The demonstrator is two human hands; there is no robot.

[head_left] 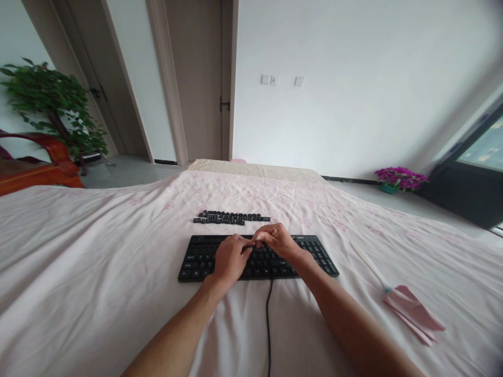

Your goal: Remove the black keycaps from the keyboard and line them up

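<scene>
The black keyboard [322,256] lies directly below the fingertips, on the floral sheet [118,272]. Its long axis runs left to right, broadly parallel to the sheet's far edge. Both hands are over it: the left hand [231,256] covers the area left of centre; the right hand [277,240] comes in over the far edge near the middle. Their fingertips meet, or nearly meet, above the far half of the keys. On each hand, thumb and forefinger are close together. A small dark part shows at the left fingertips; whether either hand grips it cannot be determined.

The loose keycaps [231,217] lie beyond the keyboard's far edge, toward the far edge of the sheet. The group's long axis also runs left to right. The right hand's knuckles are nearest its right end.

Count:
- Keyboard: one.
- Cable [268,319]: one, running from the keyboard's near edge toward the sheet's near edge.
- Keycaps: about three staggered rows; individual pieces too small to count.
- White rod [369,264]: one, right of the keyboard.
- Folded pink piece [412,311]: one, at the rod's near end.
</scene>
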